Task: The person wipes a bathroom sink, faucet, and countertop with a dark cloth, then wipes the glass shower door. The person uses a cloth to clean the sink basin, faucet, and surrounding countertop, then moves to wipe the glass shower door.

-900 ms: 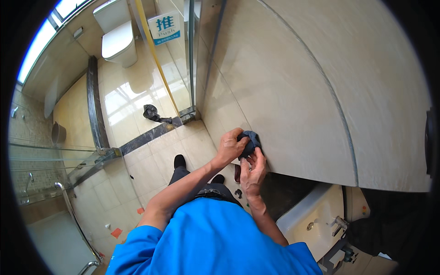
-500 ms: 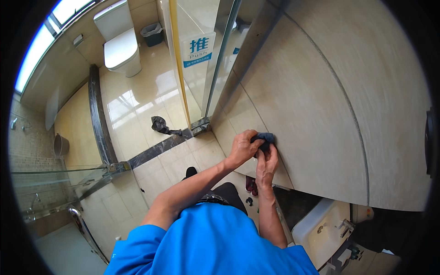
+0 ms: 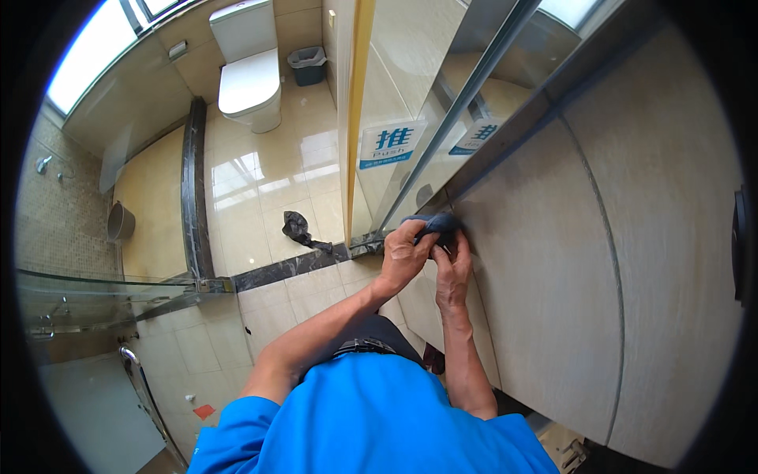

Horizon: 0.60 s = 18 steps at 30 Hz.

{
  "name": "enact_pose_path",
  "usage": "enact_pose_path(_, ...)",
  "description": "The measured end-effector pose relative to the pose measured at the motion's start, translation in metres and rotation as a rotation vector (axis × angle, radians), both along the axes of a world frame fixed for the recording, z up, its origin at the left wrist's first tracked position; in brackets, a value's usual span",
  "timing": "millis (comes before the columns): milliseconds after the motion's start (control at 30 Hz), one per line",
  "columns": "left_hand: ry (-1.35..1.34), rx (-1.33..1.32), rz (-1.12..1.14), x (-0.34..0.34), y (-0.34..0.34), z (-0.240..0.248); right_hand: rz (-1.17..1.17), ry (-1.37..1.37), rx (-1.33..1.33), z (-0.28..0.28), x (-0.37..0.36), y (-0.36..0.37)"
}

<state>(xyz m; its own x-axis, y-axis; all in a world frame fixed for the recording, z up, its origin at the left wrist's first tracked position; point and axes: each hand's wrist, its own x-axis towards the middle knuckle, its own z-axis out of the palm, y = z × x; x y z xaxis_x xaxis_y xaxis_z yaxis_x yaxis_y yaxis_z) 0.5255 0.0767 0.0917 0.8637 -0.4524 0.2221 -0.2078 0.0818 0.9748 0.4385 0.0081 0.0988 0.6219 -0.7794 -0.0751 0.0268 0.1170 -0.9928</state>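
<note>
A bunched dark blue-grey cloth is between my two hands, right beside the beige tiled wall. My left hand closes on its near left side, fingers bent and thumb pressed in. Just to the right, my right hand pinches the cloth's lower right part with its fingertips. Whether the cloth touches the tile cannot be made out. Beyond the hands stands a glass door with a blue and white sticker.
A dark stone threshold crosses the floor, with a crumpled black cloth or bag beside it. Further off are a white toilet, a lined bin and a grey bucket. A metal rail and glass panel stand at left.
My view has turned toward the wall and glass door. Both hands and the cloth are nearer the door's edge, still gripping. The washbasin at lower right has mostly left the picture.
</note>
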Motion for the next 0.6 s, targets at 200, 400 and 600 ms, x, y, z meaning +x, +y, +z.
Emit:
enact_pose_path(200,0.133,0.014,0.071,0.007,0.015,0.006,0.166,-0.030,-0.066,0.000,0.024,-0.008)
enact_pose_path(400,-0.026,-0.006,0.121,0.017,0.020,0.032,0.129,-0.118,-0.048,0.027,0.031,0.011)
enact_pose_path(600,-0.304,-0.067,0.019,0.039,0.037,0.104,0.028,-0.236,-0.384,0.067,0.053,0.024)
